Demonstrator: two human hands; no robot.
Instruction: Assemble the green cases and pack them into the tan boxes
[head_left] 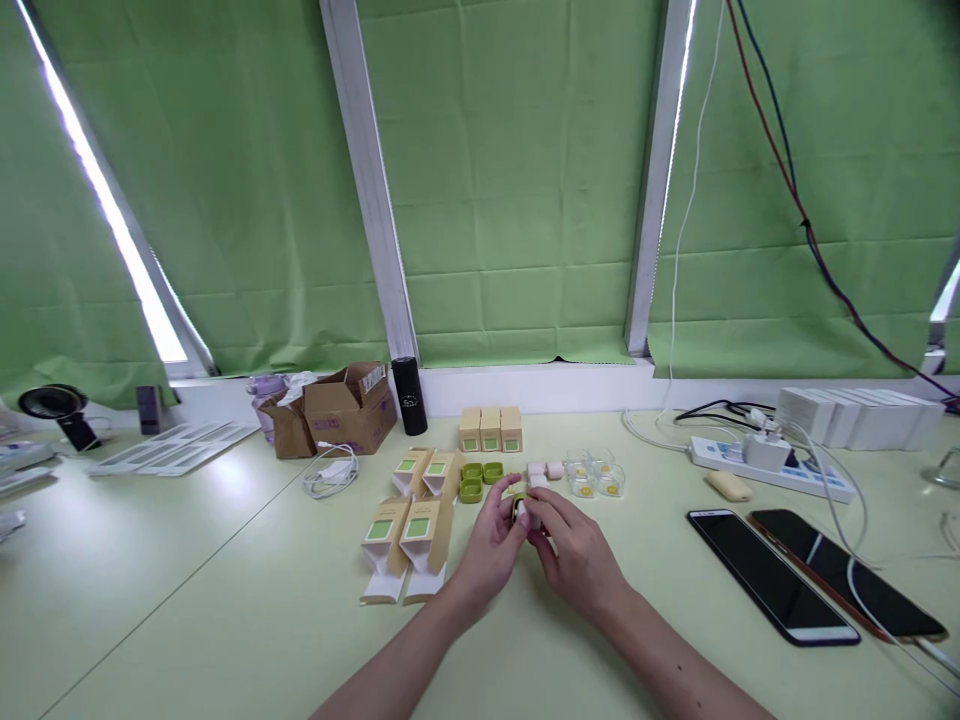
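Note:
My left hand (491, 540) holds a small green case (518, 507) with its fingers wrapped round it. Pinched by my right hand (577, 555) is a small white piece (531, 518), which touches the case. Just beyond the hands lie several green cases (471, 489), a few white blocks (535, 470) and several clear round containers (582, 487) with yellow marks. To the left are several open tan cartons (425, 530) with green squares and unfolded white-lined flaps. Three closed tan boxes (490, 430) stand farther back.
A cardboard box (351, 408), black cylinder (409, 396) and coiled white cable (331, 470) are at the back left. Right of the hands lie two phones (771, 575) (840, 570), a beige object (728, 486) and a power strip (817, 482) with trailing cables.

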